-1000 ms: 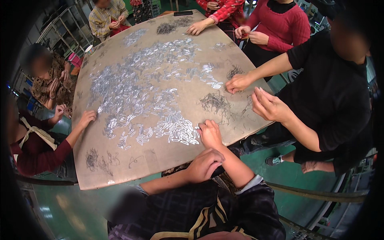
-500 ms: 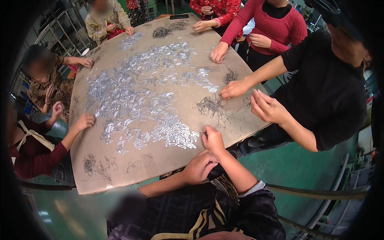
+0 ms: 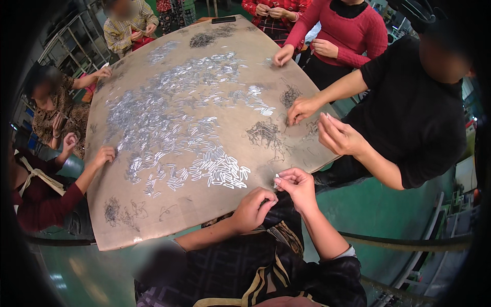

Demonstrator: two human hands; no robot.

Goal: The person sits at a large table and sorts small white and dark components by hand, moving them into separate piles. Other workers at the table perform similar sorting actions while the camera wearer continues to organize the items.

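Observation:
My left hand (image 3: 254, 209) is closed in a pinch near the front edge of the brown-covered table (image 3: 179, 217). What its fingertips hold, if anything, is too small to make out. Just to the right, my right hand (image 3: 297, 189) has thumb and forefinger pressed together, with a tiny pale spot at the tips that I cannot identify. The two hands nearly meet. Ahead and to the left lies a broad spread of small, silvery, elongated pieces (image 3: 219, 168). A tangle of thin dark strands (image 3: 264, 134) lies beyond my right hand.
Several people work around the table. Closest on the right is a person's hand (image 3: 303, 109) from a black sleeve, near another dark tangle (image 3: 289, 94). At the left edge a hand (image 3: 104, 155) reaches the pieces. More dark strands (image 3: 112, 210) lie front left; a black flat object (image 3: 224, 20) rests far back.
My right hand has drawn back from beside the silvery pieces toward my left hand, its fingertips now beside the left ones. The left hand stays pinched. Neighbours' hands have shifted slightly.

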